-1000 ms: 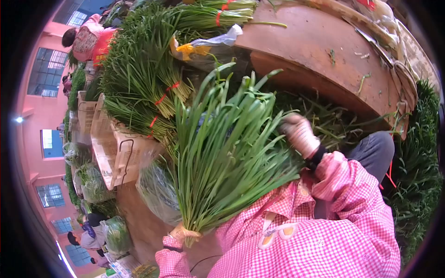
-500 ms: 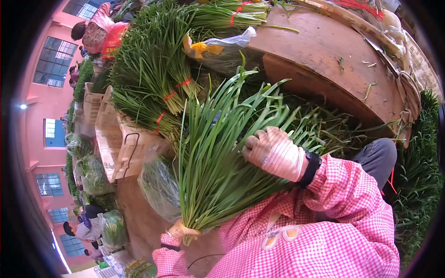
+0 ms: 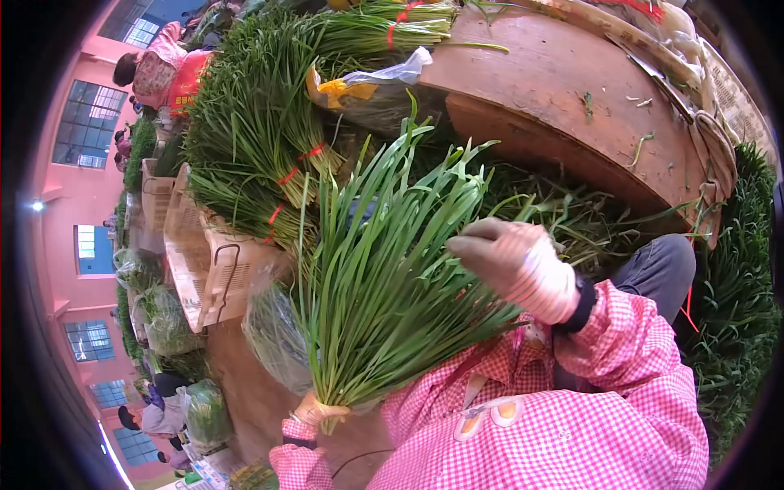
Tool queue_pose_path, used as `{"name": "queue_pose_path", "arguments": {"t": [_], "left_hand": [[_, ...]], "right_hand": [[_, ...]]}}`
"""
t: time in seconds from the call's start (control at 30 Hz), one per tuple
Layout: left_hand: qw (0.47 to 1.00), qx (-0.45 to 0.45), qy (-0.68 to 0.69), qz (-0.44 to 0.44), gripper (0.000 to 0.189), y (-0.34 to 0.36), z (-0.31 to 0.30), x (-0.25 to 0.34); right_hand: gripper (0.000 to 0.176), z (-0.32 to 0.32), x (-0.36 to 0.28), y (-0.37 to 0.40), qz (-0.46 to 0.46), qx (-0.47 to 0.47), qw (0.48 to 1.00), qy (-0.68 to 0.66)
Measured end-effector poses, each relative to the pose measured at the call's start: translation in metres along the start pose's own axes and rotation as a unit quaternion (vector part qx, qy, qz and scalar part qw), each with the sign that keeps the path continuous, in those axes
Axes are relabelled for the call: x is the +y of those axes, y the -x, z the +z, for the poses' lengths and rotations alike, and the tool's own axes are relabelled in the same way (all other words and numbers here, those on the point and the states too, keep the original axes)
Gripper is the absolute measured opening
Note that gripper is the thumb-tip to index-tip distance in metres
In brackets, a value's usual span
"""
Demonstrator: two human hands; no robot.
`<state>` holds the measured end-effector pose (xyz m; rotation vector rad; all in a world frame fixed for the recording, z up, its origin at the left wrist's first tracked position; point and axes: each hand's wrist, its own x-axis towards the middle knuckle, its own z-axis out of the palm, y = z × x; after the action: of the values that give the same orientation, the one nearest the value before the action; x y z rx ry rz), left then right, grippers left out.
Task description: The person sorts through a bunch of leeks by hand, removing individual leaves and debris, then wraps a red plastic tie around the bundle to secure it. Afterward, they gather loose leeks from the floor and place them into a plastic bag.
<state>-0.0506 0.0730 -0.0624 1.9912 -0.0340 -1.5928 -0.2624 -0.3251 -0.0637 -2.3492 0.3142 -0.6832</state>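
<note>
"Leaf bunch [image 3: 392, 286]: specify position and grip."

"In front of the torso [image 3: 539, 441]; base gripped by the closed left hand [image 3: 321, 411]. Right hand [image 3: 518, 265] is at the leaves, fingers partly bent; whether it grips cannot be told."

"Containers?"

"Clear bag [image 3: 278, 335] beside the bunch: contents indistinct. Lower-left bag [image 3: 208, 415]: greens. Crate [image 3: 224, 282]: contents cannot be made out."

"Appearance of bunch?"

"Long, narrow green leaves, fanned wide; base paler."

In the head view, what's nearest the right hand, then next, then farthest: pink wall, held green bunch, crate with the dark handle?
From the right hand:
1. Held green bunch, just left of it.
2. Crate, left beyond the bunch.
3. Pink wall, far left background.
</note>
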Motion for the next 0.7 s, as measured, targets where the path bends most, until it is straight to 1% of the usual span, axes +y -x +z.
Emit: {"name": "queue_pose_path", "arguments": {"t": [0.03, 0.1, 0.13, 0.17, 0.2, 0.23, 0.27, 0.3, 0.33, 0.37, 0.4, 0.43, 0.5, 0.53, 0.57, 0.6, 0.63, 0.67, 0.7], "left_hand": [[1.0, -0.003, -0.01, -0.004, 0.045, 0.001, 0.0, 0.002], [1.0, -0.007, -0.022, -0.001, 0.045, 0.006, -0.002, 0.005], [1.0, -0.011, -0.023, 0.006, 0.045, 0.006, -0.001, 0.006], [0.999, -0.015, -0.024, 0.014, 0.045, 0.006, -0.001, 0.006], [0.999, -0.015, -0.025, 0.024, 0.051, 0.005, -0.002, 0.003], [0.999, -0.01, -0.021, 0.025, 0.051, 0.006, -0.001, 0.003], [0.999, -0.008, -0.018, 0.026, 0.05, 0.007, 0.0, 0.004], [1.0, -0.006, -0.015, 0.026, 0.049, 0.007, 0.001, 0.005], [1.0, 0.005, -0.012, 0.021, 0.049, 0.007, 0.002, 0.004], [1.0, 0.015, -0.01, 0.016, 0.049, 0.008, 0.002, 0.002], [1.0, 0.024, -0.009, 0.014, 0.049, 0.006, 0.002, 0.0], [0.999, 0.047, -0.001, 0.017, 0.048, 0.005, 0.004, -0.004], [0.995, 0.095, 0.011, 0.025, 0.048, 0.005, 0.004, -0.014], [0.993, 0.113, 0.008, 0.035, 0.048, 0.005, 0.003, -0.016], [0.992, 0.12, -0.008, 0.039, 0.047, 0.006, 0.001, -0.018], [0.991, 0.127, -0.024, 0.042, 0.045, 0.007, -0.001, -0.02], [0.989, 0.133, -0.04, 0.045, 0.044, 0.006, -0.002, -0.019], [0.986, 0.145, -0.039, 0.068, 0.039, 0.01, 0.005, -0.012], [0.986, 0.146, -0.043, 0.072, 0.038, 0.009, 0.005, -0.012]], "right_hand": [[0.022, 0.004, -0.006, -0.006, -0.044, -0.007, 0.998, 0.048], [0.025, 0.019, -0.011, -0.011, -0.057, -0.099, 0.986, 0.117], [0.018, 0.024, -0.013, -0.012, -0.051, -0.134, 0.981, 0.134], [0.016, 0.027, -0.014, -0.011, -0.056, -0.143, 0.978, 0.138], [0.014, 0.03, -0.014, -0.01, -0.062, -0.154, 0.976, 0.144], [0.012, 0.032, -0.014, -0.009, -0.068, -0.166, 0.972, 0.149], [0.011, 0.029, -0.013, -0.007, -0.071, -0.153, 0.978, 0.119], [0.011, 0.033, -0.006, -0.001, -0.002, -0.083, 0.996, -0.041], [0.012, 0.042, 0.004, 0.006, 0.069, -0.009, 0.978, -0.198], [0.013, 0.045, 0.011, 0.011, 0.137, 0.067, 0.925, -0.347], [0.016, 0.018, 0.007, 0.001, 0.342, 0.039, 0.811, -0.473], [0.015, 0.013, 0.021, 0.004, 0.37, 0.081, 0.806, -0.454], [0.019, 0.004, 0.041, 0.017, 0.368, 0.018, 0.804, -0.466], [0.026, -0.003, 0.038, 0.027, 0.379, -0.029, 0.818, -0.431], [0.025, -0.013, 0.036, 0.034, 0.374, -0.137, 0.869, -0.294], [0.022, -0.01, 0.042, 0.045, 0.253, -0.135, 0.948, -0.139], [0.019, -0.006, 0.048, 0.052, 0.122, -0.128, 0.984, 0.024], [0.012, -0.007, 0.047, 0.046, 0.176, -0.128, 0.974, 0.056], [0.015, -0.006, 0.047, 0.047, 0.145, 0.035, 0.989, -0.002]]}}
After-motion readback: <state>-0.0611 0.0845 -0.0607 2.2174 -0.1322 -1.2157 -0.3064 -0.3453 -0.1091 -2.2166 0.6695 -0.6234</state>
